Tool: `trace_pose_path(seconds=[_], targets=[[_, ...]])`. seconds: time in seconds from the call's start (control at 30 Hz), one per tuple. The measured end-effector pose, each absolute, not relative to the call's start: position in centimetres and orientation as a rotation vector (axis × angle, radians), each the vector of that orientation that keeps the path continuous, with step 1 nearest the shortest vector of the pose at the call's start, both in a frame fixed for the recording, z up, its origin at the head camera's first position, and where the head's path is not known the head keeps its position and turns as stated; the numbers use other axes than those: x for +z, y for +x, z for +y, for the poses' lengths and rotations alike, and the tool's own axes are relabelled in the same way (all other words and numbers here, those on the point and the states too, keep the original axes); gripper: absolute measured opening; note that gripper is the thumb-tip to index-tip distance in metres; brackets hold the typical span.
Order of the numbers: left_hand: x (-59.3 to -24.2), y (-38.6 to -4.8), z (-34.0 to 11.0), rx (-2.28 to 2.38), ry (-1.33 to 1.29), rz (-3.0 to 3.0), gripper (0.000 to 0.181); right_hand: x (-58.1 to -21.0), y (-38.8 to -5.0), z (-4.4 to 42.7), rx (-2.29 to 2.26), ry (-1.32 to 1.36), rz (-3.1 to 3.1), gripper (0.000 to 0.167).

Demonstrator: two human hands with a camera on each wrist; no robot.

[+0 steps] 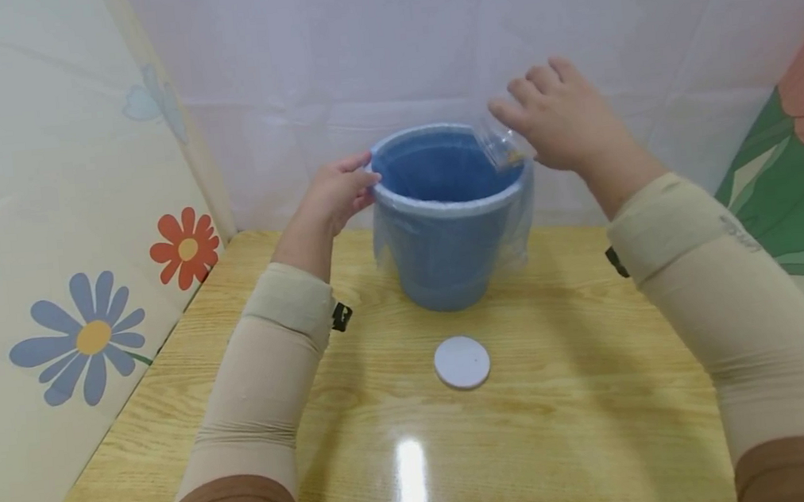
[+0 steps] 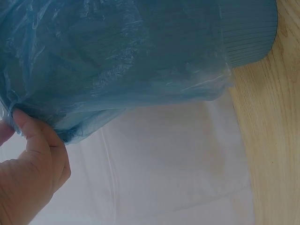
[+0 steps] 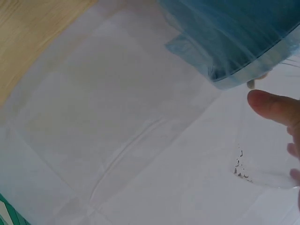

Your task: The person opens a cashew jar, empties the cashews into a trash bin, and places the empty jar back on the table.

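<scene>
A blue trash bin (image 1: 445, 251) stands upright on the table, a thin clear bag folded over its rim. At the rim's left side, my left hand (image 1: 339, 193) grips the edge between thumb and fingers. The left wrist view shows those fingers pinching the bag (image 2: 117, 61) against the bin. Over the right side of the rim, my right hand (image 1: 563, 121) holds a clear cup (image 1: 502, 146), tilted with its mouth toward the bin. Dark specks cling inside the cup in the right wrist view, and something small and brownish is near its mouth. The bin's bottom is hidden.
A round white disc (image 1: 462, 362) lies flat on the wood-grain table (image 1: 575, 427) in front of the bin. Behind the bin hangs a white cloth (image 1: 326, 42). Flower-printed panels stand at the left and right sides.
</scene>
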State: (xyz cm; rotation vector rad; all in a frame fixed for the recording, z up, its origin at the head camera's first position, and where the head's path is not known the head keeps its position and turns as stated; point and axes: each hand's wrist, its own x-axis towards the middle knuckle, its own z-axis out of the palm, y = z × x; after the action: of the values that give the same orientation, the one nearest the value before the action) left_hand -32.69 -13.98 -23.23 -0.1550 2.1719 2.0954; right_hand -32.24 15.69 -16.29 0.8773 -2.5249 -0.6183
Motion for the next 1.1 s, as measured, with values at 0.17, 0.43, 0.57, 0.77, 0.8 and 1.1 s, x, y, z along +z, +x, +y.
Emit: trace_pose_path(seconds=[0.17, 0.43, 0.57, 0.77, 0.8, 1.1], targets=[[-23.19, -32.61, -14.03, 2.082, -0.152, 2.185, 0.051, -16.28, -32.33, 15.76, -0.617, 0.857, -2.568, 0.083], [-23.16, -32.64, -14.05, 2.097, -0.139, 2.173, 0.051, -16.48, -32.56, 15.72, -0.622, 0.832, -2.613, 0.082], [-23.14, -32.63, -14.07, 2.093, -0.146, 2.176, 0.051, -16.24, -32.63, 15.4, -0.64, 0.776, -2.582, 0.086], [-23.19, -32.54, -14.12, 2.081, -0.147, 2.179, 0.051, -15.96, -32.59, 15.4, -0.652, 0.787, -2.564, 0.087], [-23.21, -32.54, -14.13, 2.083, -0.143, 2.18, 0.051, -15.98, -32.57, 15.45, -0.661, 0.797, -2.57, 0.086], [-23.2, -32.61, -14.04, 2.097, -0.149, 2.172, 0.051, -16.09, -32.56, 15.68, -0.649, 0.81, -2.609, 0.081]])
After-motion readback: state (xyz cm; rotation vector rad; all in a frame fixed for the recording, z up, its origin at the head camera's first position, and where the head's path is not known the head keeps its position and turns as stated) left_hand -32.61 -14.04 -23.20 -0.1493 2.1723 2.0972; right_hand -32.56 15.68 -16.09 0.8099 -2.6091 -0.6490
